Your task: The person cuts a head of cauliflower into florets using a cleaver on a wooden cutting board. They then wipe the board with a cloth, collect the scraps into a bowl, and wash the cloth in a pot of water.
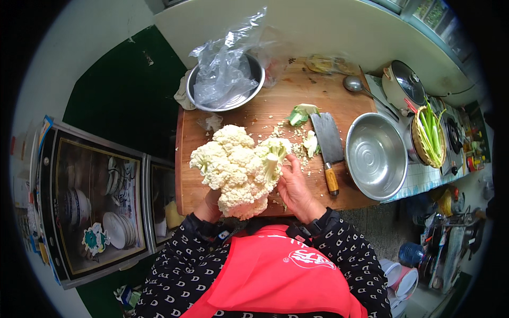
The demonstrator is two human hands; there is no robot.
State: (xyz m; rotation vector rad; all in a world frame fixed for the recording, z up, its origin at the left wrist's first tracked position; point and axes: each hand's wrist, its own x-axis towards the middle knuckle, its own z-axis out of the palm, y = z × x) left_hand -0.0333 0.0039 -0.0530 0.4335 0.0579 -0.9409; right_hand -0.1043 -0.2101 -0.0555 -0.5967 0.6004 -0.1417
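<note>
A large pale cauliflower head (234,171) is held up in front of me, over the near edge of the wooden board (195,198). My left hand (210,204) supports it from underneath, its fingers mostly hidden by the florets. At its right side my right hand (296,189) grips it, fingers near a floret whose cut stem shows. Right of the hands lies a cleaver (328,139) with a wooden handle, its blade pointing away from me. A green leaf with a stalk piece (302,114), a small pale piece (310,144) and scattered crumbs lie left of the blade.
An empty metal basin (375,157) stands right of the cleaver. Another basin (252,97), holding clear plastic bags (226,71), sits at the back left. A ladle (354,84), a lidded pot (403,85) and a basket of green stalks (429,137) are at the right. A glass-fronted cabinet (99,202) stands left.
</note>
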